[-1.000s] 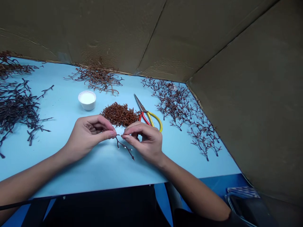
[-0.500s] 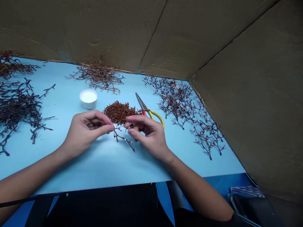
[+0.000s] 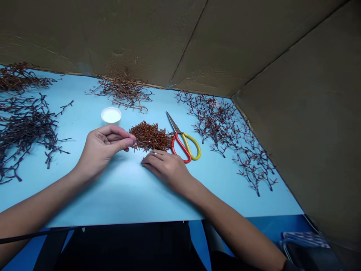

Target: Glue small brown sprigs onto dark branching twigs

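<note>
the left hand [image 3: 103,146], raised, pinches a thin, dark, white-tipped twig [image 3: 143,141] jutting rightward from its grip; the right hand [image 3: 166,165] lies palm-down, grip state unclear.

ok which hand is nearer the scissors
Right. The right hand is close by, just on the near side of the scissors and slightly left. The left hand is farther left, with the brown pile between.
</note>
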Motion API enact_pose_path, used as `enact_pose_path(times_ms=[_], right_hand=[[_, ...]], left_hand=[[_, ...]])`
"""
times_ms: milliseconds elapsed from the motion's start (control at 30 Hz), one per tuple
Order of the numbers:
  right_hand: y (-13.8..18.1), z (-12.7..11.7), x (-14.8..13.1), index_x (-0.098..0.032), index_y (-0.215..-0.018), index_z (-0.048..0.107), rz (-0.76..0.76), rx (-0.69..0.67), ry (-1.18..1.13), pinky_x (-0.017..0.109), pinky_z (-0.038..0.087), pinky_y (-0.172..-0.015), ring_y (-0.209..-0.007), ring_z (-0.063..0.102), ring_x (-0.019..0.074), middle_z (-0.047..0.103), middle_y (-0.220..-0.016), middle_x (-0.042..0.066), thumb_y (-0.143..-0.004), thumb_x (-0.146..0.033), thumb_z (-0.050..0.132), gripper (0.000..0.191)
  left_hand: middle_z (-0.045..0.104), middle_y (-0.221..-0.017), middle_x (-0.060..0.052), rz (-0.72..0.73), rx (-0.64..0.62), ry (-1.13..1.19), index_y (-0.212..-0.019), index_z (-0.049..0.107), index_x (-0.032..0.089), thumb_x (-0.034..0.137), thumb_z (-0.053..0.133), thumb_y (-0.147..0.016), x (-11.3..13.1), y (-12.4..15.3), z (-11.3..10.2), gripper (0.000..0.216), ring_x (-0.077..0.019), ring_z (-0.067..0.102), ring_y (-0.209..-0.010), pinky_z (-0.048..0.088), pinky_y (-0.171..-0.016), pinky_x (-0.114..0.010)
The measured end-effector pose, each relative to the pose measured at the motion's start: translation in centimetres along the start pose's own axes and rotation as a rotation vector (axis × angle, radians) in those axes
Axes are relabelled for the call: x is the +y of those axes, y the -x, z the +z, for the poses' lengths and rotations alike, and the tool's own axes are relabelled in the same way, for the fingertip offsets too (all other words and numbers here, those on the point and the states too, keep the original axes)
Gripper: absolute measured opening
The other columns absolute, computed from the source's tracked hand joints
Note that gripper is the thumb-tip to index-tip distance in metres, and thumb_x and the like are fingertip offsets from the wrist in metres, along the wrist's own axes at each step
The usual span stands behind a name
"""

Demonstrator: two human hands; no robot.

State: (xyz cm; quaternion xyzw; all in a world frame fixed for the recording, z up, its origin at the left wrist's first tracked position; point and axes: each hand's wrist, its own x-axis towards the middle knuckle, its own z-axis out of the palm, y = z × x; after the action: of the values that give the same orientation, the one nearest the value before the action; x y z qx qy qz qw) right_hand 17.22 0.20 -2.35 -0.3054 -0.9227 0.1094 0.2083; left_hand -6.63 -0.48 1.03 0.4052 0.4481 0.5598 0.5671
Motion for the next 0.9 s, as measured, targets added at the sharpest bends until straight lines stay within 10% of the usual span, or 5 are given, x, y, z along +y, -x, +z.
enact_pose_path(times_ms=[300, 900], right_hand=[[-0.6, -4.3, 0.6, -0.022, -0.096, 0.082, 0.434, 0.567, -0.438, 0.026, 0.045, -0.053, -0.058, 0.06, 0.0115, 0.077, -0.076, 0.0, -0.095, -0.021, 0.079, 0.003], [-0.7, -4.4, -0.7, -0.022, -0.091, 0.08, 0.215, 0.442, -0.512, 0.026, 0.051, -0.057, -0.068, 0.069, 0.0127, 0.083, -0.088, 0.002, -0.093, -0.016, 0.081, 0.006]], left_hand=[[0.084, -0.092, -0.003, 0.006, -0.056, -0.051, -0.083, 0.076, 0.019, 0.017, 0.092, -0.079, 0.3, 0.3, -0.1, 0.017, -0.0138, 0.079, -0.08, 0.065, -0.074, -0.019], [0.084, -0.085, -0.003, 0.086, -0.118, -0.229, -0.078, 0.074, 0.02, 0.012, 0.088, -0.078, 1.2, 1.3, 0.8, 0.016, -0.0164, 0.082, -0.078, 0.07, -0.077, -0.023]])
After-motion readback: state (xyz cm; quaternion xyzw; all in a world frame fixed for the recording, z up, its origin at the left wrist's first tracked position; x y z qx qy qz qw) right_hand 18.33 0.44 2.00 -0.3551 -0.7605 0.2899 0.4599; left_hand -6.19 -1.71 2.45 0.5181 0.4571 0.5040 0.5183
